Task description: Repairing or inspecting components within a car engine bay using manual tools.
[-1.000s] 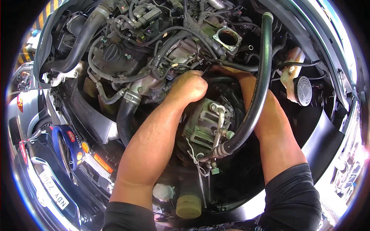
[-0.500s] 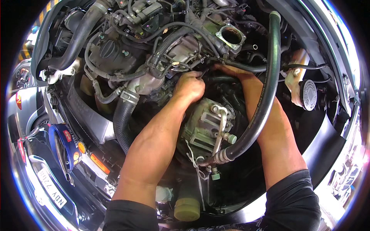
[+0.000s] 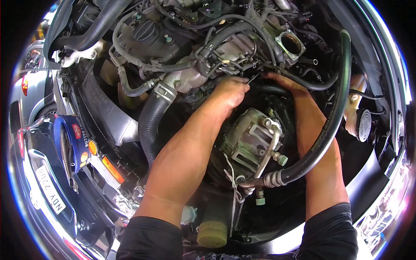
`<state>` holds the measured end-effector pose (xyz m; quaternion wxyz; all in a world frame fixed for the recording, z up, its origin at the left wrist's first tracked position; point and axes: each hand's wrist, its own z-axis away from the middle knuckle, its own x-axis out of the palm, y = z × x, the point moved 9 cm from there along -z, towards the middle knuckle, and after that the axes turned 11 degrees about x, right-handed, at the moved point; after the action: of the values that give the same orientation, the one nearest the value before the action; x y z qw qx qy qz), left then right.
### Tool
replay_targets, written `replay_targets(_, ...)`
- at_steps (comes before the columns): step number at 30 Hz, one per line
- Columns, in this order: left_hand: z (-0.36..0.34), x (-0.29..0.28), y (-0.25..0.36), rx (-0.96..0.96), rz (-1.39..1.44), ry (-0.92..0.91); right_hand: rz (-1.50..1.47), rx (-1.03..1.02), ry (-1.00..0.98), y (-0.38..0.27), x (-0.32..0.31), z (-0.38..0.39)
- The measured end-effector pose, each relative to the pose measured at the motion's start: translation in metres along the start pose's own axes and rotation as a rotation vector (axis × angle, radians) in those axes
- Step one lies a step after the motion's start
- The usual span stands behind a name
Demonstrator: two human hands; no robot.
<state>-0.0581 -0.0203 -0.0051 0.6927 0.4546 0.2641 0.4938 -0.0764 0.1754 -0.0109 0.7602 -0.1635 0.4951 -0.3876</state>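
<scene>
My left hand (image 3: 232, 93) is closed, thumb side up, in the middle of the engine bay. A thin metal rod (image 3: 255, 78) sticks out of its grip toward my other hand; the rest of it is hidden. My right hand (image 3: 288, 82) reaches in beside a black rubber hose (image 3: 314, 85), its fingers mostly out of sight in the shadow among the engine parts. Below the hands, between my forearms, sits a grey metal compressor-like unit (image 3: 245, 134) with a metal pipe (image 3: 274, 141) on it. A ribbed black hose (image 3: 269, 89) runs close to my right hand.
A thick black hose (image 3: 336, 121) arches over my right forearm. An open round metal port (image 3: 291, 44) lies beyond my hands. At left are a wide clamped hose (image 3: 151, 123) and a blue tin (image 3: 76, 143); at right, a reservoir with a round cap (image 3: 364, 124). A yellowish cap (image 3: 211, 234) is nearest me.
The view has shifted, so the engine sits farther right and lower in the picture. My hands stay at the same spot in the engine, and more of the thin rod now shows.
</scene>
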Motion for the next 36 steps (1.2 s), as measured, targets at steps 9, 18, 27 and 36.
replay_targets(9, 0.0, 0.004, 0.02, 0.182, -0.327, -0.067, -0.009, 0.071, -0.174, -0.002, 0.006, 0.004)
replay_targets(18, -0.003, -0.001, 0.008, 0.167, -0.469, -0.078, 0.008, 0.036, -0.159, 0.013, 0.012, -0.007)
replay_targets(27, 0.016, 0.008, -0.023, -0.206, 0.163, 0.021, 0.005, 0.057, -0.147, 0.025, 0.015, -0.016)
replay_targets(36, 0.011, 0.005, -0.036, -0.187, 0.12, -0.006, -0.097, 0.05, -0.133, 0.031, 0.013, -0.014)
